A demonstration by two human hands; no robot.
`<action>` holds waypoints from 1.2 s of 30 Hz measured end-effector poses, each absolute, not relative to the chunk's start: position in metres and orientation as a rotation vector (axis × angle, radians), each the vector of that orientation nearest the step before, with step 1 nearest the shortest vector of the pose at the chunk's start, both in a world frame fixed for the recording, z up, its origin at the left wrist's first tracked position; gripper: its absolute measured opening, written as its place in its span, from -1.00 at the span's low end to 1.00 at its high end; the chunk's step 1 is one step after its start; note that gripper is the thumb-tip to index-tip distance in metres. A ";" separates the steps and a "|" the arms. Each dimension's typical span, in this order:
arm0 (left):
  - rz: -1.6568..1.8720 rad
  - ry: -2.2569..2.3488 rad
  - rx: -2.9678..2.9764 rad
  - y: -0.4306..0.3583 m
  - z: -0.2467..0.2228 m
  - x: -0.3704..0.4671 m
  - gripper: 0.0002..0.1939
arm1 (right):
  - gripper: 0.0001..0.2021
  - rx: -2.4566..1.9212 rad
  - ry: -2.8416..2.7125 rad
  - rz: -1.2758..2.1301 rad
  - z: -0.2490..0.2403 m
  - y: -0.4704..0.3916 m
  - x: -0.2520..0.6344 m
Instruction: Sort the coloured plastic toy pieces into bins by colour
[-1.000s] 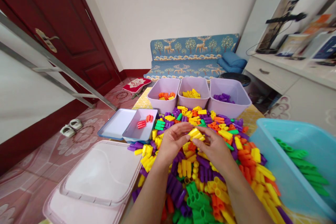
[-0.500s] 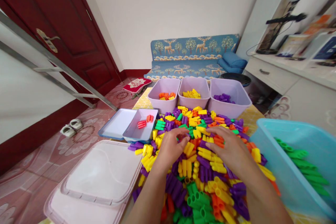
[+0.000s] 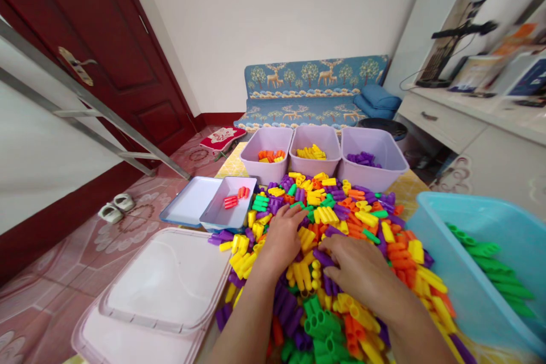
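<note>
A heap of plastic tube pieces [image 3: 326,215], in yellow, purple, orange and green, spreads over the table. My left hand [image 3: 284,237] lies on the heap's middle, its fingers stretched forward over purple and green pieces; nothing shows in its grasp. Just to its right, my right hand [image 3: 362,267] has thumb and fingers closed around a purple tube piece [image 3: 323,257]. Between the hands are yellow pieces [image 3: 302,277] joined side by side. Nearer my body sits a cluster of green tubes [image 3: 321,318]. My right palm and wrist cover part of the heap.
Three lilac bins stand behind the heap, holding orange and yellow [image 3: 267,173], yellow [image 3: 315,167] and purple pieces [image 3: 371,177]. A blue tub [image 3: 447,273] with green pieces is at right. At left are a shallow box [image 3: 213,219] with red pieces and pale lids [image 3: 166,278].
My right hand has moved nearer to me and closed on a purple piece, uncovering yellow and orange pieces. My left hand's fingers have straightened forward and come down onto the heap.
</note>
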State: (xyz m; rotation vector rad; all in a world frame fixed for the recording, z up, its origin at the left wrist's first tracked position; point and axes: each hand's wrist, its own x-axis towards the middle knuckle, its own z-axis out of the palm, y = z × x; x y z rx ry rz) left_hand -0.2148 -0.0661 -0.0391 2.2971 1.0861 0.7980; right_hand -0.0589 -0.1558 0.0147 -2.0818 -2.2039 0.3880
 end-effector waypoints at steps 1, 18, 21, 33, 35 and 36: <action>0.796 1.064 2.292 -0.066 -0.041 -0.215 -0.32 | -0.85 -2.052 -2.192 0.382 0.015 -0.156 -0.057; 1.008 1.263 2.069 -0.065 -0.038 -0.213 -0.66 | -0.85 -1.831 -1.898 0.488 0.001 -0.141 -0.027; 1.131 1.142 1.687 -0.067 -0.035 -0.210 -0.66 | -0.74 -1.725 -1.615 0.519 0.001 -0.137 -0.027; 1.074 0.798 0.999 -0.072 -0.020 -0.204 -0.45 | -0.69 -1.471 -1.392 0.884 0.004 -0.140 -0.040; 1.071 0.825 0.994 -0.070 -0.022 -0.205 -0.44 | -0.70 -1.529 -1.487 0.815 0.008 -0.141 -0.034; 1.072 0.838 0.993 -0.069 -0.023 -0.205 -0.45 | -0.71 -1.559 -1.546 0.788 0.010 -0.141 -0.028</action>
